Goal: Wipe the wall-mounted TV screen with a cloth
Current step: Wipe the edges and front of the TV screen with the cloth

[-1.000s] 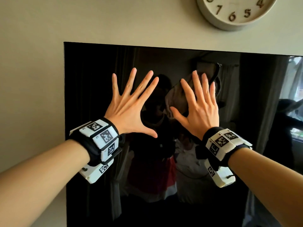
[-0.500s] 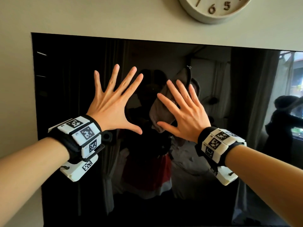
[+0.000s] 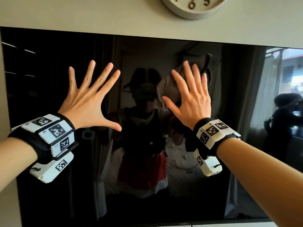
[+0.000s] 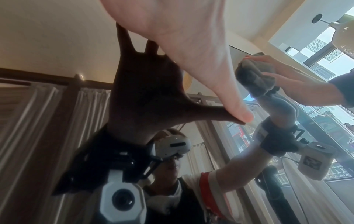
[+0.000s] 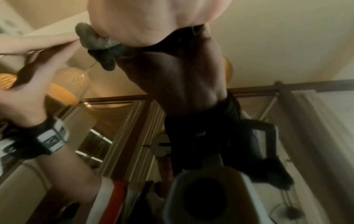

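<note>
The black wall-mounted TV screen (image 3: 49,82) fills most of the head view and mirrors the room. My left hand (image 3: 91,99) lies flat against its left part with the fingers spread wide and holds nothing. In the left wrist view its thumb (image 4: 239,115) touches the glass. My right hand (image 3: 193,99) presses a crumpled grey cloth (image 3: 170,90) flat against the screen's middle with straight fingers. The cloth (image 4: 254,75) bulges out at the thumb side of that hand. Seen from the right wrist, the cloth (image 5: 91,39) sits under the palm.
A round beige wall clock (image 3: 193,7) hangs just above the TV's top edge. Beige wall (image 3: 82,12) surrounds the screen above and at the left. The TV's bottom edge (image 3: 180,223) shows low in the head view.
My right hand has slid the cloth to the right across the screen, widening the gap to the left hand. The left hand stays flat and spread. The head view has shifted right.
</note>
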The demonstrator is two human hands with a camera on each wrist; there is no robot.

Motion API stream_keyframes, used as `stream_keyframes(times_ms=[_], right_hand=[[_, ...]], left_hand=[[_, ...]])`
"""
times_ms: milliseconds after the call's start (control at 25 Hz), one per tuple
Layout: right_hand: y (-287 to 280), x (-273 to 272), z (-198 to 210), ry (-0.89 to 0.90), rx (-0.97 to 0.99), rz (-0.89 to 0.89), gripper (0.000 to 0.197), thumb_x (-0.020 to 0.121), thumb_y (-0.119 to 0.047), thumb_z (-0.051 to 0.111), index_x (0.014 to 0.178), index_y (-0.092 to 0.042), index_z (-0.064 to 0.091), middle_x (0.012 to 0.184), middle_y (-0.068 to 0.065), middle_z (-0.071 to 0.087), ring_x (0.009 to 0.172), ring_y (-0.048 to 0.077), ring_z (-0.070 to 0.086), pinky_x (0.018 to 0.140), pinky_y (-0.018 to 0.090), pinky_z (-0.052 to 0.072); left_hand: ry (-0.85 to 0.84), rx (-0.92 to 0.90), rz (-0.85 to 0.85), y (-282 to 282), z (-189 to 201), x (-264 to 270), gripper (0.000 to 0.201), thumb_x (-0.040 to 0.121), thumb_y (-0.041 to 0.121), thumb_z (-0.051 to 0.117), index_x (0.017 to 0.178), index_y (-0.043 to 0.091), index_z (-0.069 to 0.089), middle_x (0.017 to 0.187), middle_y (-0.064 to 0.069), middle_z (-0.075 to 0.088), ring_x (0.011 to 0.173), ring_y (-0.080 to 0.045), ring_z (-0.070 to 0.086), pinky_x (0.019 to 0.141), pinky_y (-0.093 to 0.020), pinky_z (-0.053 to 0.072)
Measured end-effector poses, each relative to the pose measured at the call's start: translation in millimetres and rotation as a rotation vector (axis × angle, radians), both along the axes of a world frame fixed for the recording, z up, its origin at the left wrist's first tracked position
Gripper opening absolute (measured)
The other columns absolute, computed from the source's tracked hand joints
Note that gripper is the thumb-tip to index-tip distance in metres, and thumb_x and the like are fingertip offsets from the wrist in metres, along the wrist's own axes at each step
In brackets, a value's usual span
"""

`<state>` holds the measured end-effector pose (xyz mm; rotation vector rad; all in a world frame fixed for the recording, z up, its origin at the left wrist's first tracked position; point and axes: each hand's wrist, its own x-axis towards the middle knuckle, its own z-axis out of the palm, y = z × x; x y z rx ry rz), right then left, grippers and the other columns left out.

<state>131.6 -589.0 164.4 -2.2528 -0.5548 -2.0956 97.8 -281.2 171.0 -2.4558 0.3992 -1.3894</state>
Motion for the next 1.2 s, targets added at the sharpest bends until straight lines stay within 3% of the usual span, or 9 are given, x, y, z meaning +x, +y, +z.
stream_keyframes(times_ms=[80, 240, 400, 560, 720, 880, 1000, 1080, 1200], right_hand=[[5, -1, -10, 0.018, 0.066, 0.020, 0.072, 0.092, -0.060, 0.047, 0.149, -0.016, 0.039, 0.159, 0.017, 0.024, 0.148, 0.037, 0.018, 0.120, 0.054, 0.014], [1, -3, -13, 0.031, -0.165, -0.018, 0.073, 0.092, -0.062, 0.048, 0.149, -0.019, 0.038, 0.159, 0.014, 0.024, 0.148, 0.034, 0.020, 0.119, 0.053, 0.018], [-47, -5, -7, 0.059, 0.149, -0.008, 0.073, 0.093, -0.062, 0.044, 0.151, -0.018, 0.033, 0.161, 0.015, 0.019, 0.149, 0.035, 0.014, 0.120, 0.054, 0.015], [-54, -6, -22, 0.078, -0.123, -0.073, 0.075, 0.094, -0.064, 0.043, 0.152, -0.018, 0.031, 0.161, 0.014, 0.019, 0.149, 0.033, 0.014, 0.122, 0.051, 0.013], [-89, -4, -22, 0.058, 0.158, -0.028, 0.074, 0.093, -0.060, 0.046, 0.151, -0.015, 0.034, 0.160, 0.016, 0.020, 0.149, 0.035, 0.015, 0.120, 0.054, 0.015], [-81, -4, -32, 0.071, -0.166, -0.056, 0.073, 0.094, -0.061, 0.046, 0.151, -0.017, 0.034, 0.160, 0.014, 0.022, 0.148, 0.033, 0.017, 0.120, 0.052, 0.016], [-114, 0, -13, 0.067, 0.154, -0.025, 0.072, 0.093, -0.059, 0.045, 0.151, -0.017, 0.033, 0.161, 0.013, 0.020, 0.149, 0.032, 0.016, 0.120, 0.054, 0.016], [-125, -2, -41, 0.073, 0.289, -0.012, 0.073, 0.093, -0.057, 0.046, 0.151, -0.014, 0.033, 0.160, 0.016, 0.019, 0.149, 0.035, 0.014, 0.119, 0.057, 0.017], [-100, -5, -70, 0.132, 0.011, -0.025, 0.072, 0.093, -0.056, 0.048, 0.150, -0.014, 0.035, 0.160, 0.016, 0.021, 0.149, 0.035, 0.015, 0.119, 0.057, 0.016]], left_hand=[[0.003, 0.002, 0.013, 1, 0, -1, 0.155, 0.039, 0.102, 0.049, 0.159, 0.026, -0.015, 0.167, 0.003, -0.021, 0.153, -0.035, -0.020, 0.112, -0.078, -0.001], [0.013, 0.011, -0.006, -17, 0, -8, 0.158, 0.037, 0.106, 0.044, 0.159, 0.025, -0.014, 0.168, 0.003, -0.020, 0.153, -0.033, -0.021, 0.111, -0.079, -0.001], [-0.015, 0.084, -0.089, -71, -3, -2, 0.152, 0.041, 0.105, 0.041, 0.159, 0.025, -0.014, 0.168, 0.003, -0.019, 0.153, -0.035, -0.018, 0.112, -0.078, -0.002], [-0.003, 0.051, -0.130, -124, -5, 8, 0.155, 0.041, 0.104, 0.047, 0.158, 0.026, -0.019, 0.166, 0.003, -0.025, 0.152, -0.035, -0.023, 0.111, -0.079, -0.005], [-0.005, 0.038, -0.119, -139, -6, 13, 0.156, 0.040, 0.104, 0.046, 0.158, 0.024, -0.018, 0.166, 0.002, -0.024, 0.151, -0.037, -0.023, 0.107, -0.082, -0.007], [-0.018, 0.048, -0.085, -138, -8, 14, 0.156, 0.039, 0.105, 0.044, 0.159, 0.024, -0.016, 0.167, 0.001, -0.022, 0.153, -0.037, -0.019, 0.107, -0.082, -0.003], [-0.020, 0.041, -0.071, -139, -9, 14, 0.157, 0.038, 0.105, 0.044, 0.159, 0.024, -0.016, 0.167, 0.002, -0.023, 0.152, -0.036, -0.020, 0.108, -0.082, -0.003], [-0.028, 0.046, -0.062, -138, -9, 14, 0.157, 0.038, 0.105, 0.043, 0.159, 0.024, -0.015, 0.167, 0.003, -0.022, 0.153, -0.036, -0.020, 0.108, -0.082, -0.003], [-0.043, 0.051, -0.067, -139, -8, 15, 0.157, 0.037, 0.105, 0.042, 0.160, 0.023, -0.012, 0.168, 0.002, -0.019, 0.153, -0.035, -0.019, 0.107, -0.082, -0.003]])
